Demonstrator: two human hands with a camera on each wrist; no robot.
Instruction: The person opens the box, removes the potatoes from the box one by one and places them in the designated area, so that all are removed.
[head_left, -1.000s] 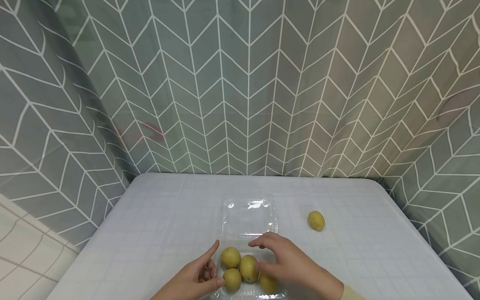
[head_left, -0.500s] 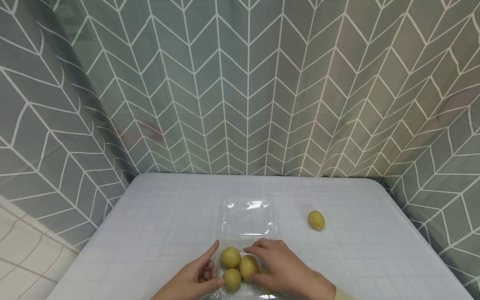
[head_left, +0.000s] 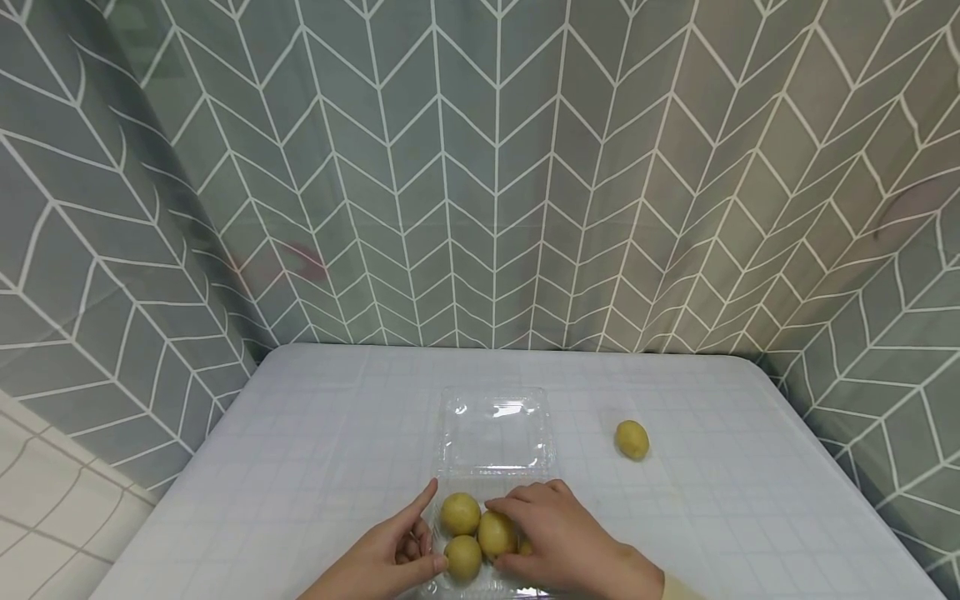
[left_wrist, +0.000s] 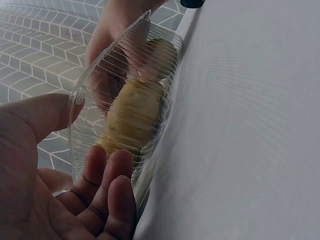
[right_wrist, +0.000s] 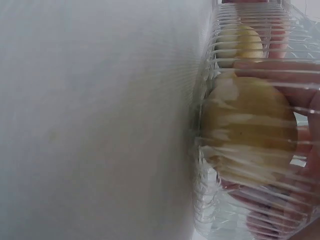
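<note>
A clear plastic clamshell box stands unfolded on the table; its lid [head_left: 491, 437] lies flat behind its base [head_left: 480, 484]. Several round yellow fruits, much like lemons, sit in the base, among them a middle fruit [head_left: 495, 535]. My left hand [head_left: 386, 554] holds the base's left wall, thumb over the rim and fingers curled against the outside. My right hand [head_left: 566, 537] reaches inside and curls round the rightmost fruit [right_wrist: 250, 127], mostly hidden from the head view. Its fingertips touch the middle fruit beside it.
One more yellow fruit [head_left: 632, 440] lies alone on the white tablecloth [head_left: 337, 450], right of the lid. Grey curtains [head_left: 495, 208] with white chevron lines hang behind the table and along both sides.
My right hand has lowered and moved left over the rightmost fruit, its fingers closing in round it. My left hand and the box have stayed in place.
</note>
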